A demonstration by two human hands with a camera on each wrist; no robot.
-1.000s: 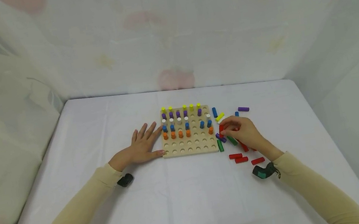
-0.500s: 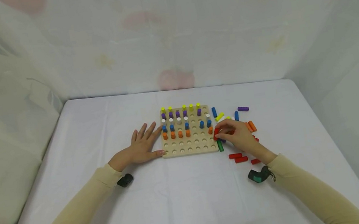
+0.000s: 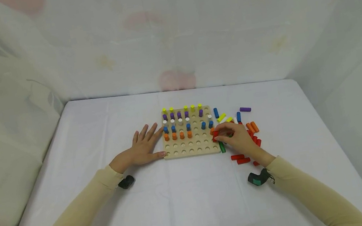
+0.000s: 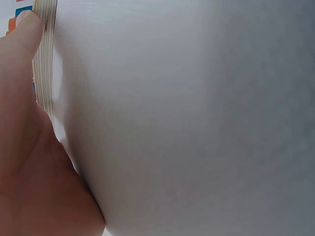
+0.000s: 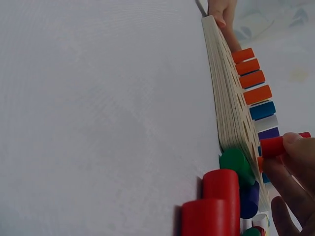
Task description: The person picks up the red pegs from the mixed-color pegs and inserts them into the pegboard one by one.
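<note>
A wooden pegboard (image 3: 191, 151) lies mid-table, with yellow, purple, white, blue and orange pegs standing in rows of holes. My left hand (image 3: 142, 149) is spread flat on the table at the board's left side, its thumb touching the edge; the left wrist view shows the thumb (image 4: 27, 29) against the layered wood. My right hand (image 3: 238, 137) pinches a red peg (image 5: 275, 146) between thumb and fingers, over the board's right edge near the row in front of the orange pegs. Whether the peg's lower end is in a hole cannot be told.
Loose pegs lie right of the board: a green peg (image 3: 222, 147) by its edge, red pegs (image 3: 243, 161) nearer the front, orange pegs (image 3: 252, 127) and a purple peg (image 3: 245, 109) farther right. White cloth (image 3: 193, 204) covers the table; patterned curtains (image 3: 170, 33) surround it.
My right hand has moved left with the red peg, from above the loose pegs to the board's right edge. My left hand has stayed put.
</note>
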